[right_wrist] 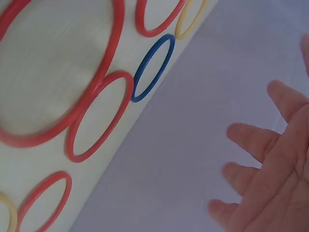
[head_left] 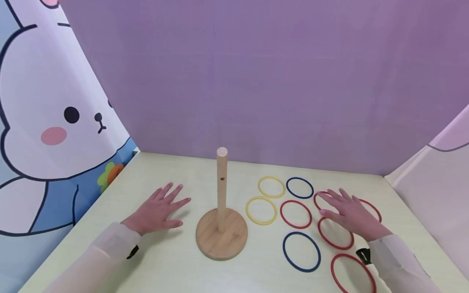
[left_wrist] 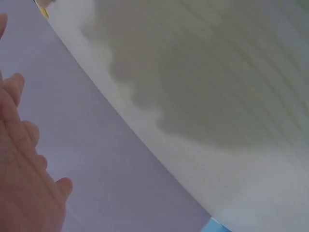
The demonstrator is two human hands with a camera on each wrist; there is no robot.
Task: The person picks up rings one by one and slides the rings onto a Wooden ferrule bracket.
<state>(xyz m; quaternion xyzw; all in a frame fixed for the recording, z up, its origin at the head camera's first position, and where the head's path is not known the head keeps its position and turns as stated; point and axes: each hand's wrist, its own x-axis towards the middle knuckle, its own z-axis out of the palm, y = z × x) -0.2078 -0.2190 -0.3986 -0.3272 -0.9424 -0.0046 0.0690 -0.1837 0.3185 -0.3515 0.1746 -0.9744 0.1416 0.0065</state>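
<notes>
My left hand [head_left: 158, 211] hovers palm down, fingers spread, over the table left of a wooden post [head_left: 222, 191] on a round wooden base [head_left: 233, 242]. Its palm and fingers show at the side of the left wrist view, holding nothing. Over several red rings on the right is my right hand [head_left: 349, 213], also spread and holding nothing. It covers parts of these rings in the head view. One red ring [head_left: 340, 248] lies just below its fingers, another red ring [head_left: 342, 255] nearer the front. The right wrist view shows a blue ring [right_wrist: 169, 50] beyond red ones.
Between post and right hand lie two yellow rings [head_left: 259, 187], two blue rings, the nearer blue ring [head_left: 284, 248] toward the front, and a red ring [head_left: 281, 211]. A purple backdrop [head_left: 256, 81] rises behind the pale table [head_left: 176, 268]. A cartoon-printed cloth [head_left: 29, 101] hangs on the left.
</notes>
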